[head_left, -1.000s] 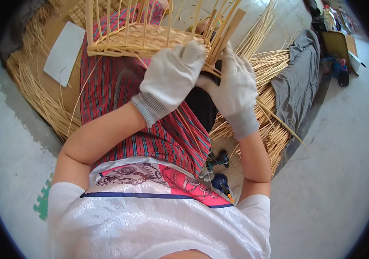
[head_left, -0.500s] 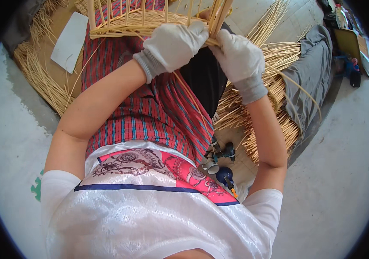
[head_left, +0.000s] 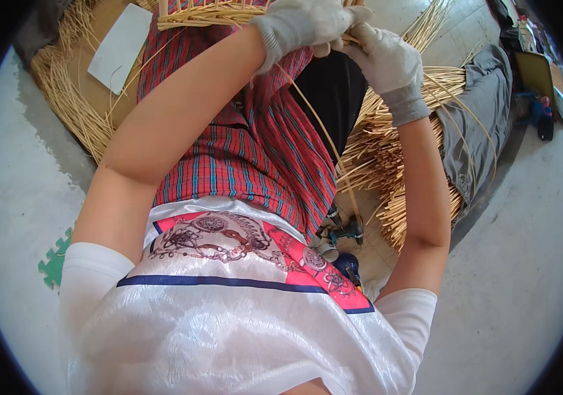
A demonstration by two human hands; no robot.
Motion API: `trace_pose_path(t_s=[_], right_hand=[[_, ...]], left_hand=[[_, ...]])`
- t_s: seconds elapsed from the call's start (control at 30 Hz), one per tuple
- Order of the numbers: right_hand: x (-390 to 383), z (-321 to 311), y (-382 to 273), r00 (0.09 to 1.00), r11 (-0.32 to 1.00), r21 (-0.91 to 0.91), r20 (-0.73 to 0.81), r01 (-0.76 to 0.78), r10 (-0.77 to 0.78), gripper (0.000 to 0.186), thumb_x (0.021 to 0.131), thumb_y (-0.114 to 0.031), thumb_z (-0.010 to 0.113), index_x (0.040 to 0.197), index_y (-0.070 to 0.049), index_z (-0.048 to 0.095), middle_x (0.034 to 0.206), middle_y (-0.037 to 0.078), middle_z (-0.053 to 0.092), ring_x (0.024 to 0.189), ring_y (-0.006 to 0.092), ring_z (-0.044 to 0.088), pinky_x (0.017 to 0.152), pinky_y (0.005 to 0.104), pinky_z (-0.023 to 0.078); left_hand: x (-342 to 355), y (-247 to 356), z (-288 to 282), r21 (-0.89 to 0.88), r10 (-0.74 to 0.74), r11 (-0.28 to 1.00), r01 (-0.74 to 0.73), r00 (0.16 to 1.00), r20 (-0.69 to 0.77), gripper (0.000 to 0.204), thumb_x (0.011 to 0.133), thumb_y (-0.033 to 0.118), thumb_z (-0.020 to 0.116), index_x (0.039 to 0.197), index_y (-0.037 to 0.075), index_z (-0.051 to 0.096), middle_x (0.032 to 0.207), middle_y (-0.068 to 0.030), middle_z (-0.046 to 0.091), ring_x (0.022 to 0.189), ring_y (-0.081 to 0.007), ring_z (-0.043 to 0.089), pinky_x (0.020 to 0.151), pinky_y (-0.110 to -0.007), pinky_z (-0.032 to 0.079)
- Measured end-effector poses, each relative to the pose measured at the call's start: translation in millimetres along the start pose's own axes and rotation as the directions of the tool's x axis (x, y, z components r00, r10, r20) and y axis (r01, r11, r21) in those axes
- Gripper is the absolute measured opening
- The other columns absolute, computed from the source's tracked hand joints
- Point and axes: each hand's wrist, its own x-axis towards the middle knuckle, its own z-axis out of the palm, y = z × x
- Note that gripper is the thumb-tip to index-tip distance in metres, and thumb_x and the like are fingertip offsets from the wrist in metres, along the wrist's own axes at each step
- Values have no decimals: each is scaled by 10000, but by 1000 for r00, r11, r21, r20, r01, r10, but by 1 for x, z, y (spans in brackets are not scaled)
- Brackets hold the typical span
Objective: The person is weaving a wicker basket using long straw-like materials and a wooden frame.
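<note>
Weaving pale cane into a half-made wicker basket (head_left: 212,13), held at the far edge of the view, resting on the lap over a red plaid skirt (head_left: 242,145). Only the woven rim band and the feet of a few upright stakes visible; rest of the basket cut off by the frame, so contents impossible to tell. Left hand (head_left: 304,23), in a white work glove, wrapped over the rim, fingers curled together on the weave. Right hand (head_left: 386,56), gloved likewise, just beside and touching it, fingers closed on what looks like the working end of a long cane strand (head_left: 324,131) trailing near toward the floor; exact pinch hidden behind the knuckles.

Doing it well, as a judgement: keep the left hand pressing the woven rows tight against the stakes, feed the strand with the right without kinking it, keep tension even so the rim stays level.

Further out: loose cane bundles (head_left: 393,158) heaped on the floor to the right, more cane (head_left: 71,105) to the left around a cardboard sheet (head_left: 107,99) carrying a white paper (head_left: 120,47). Near the right knee, pliers-like hand tools (head_left: 340,230). Grey cloth (head_left: 482,118) draped over the right bundle.
</note>
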Motion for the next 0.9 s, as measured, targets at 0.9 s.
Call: trace_pose_path(t_s=[0.9], right_hand=[[-5,-27,54,784,791,382,592,-478,188,306,923,-317,739,1104,-75,789,958,98,744,823,248,732,800,347,572]], left_hand=[[16,-48,-3,169,309,930,-326,943,120,421,1021,347,624,1286,20,610,598,-37,556,383,-101,485,345,-267,417]])
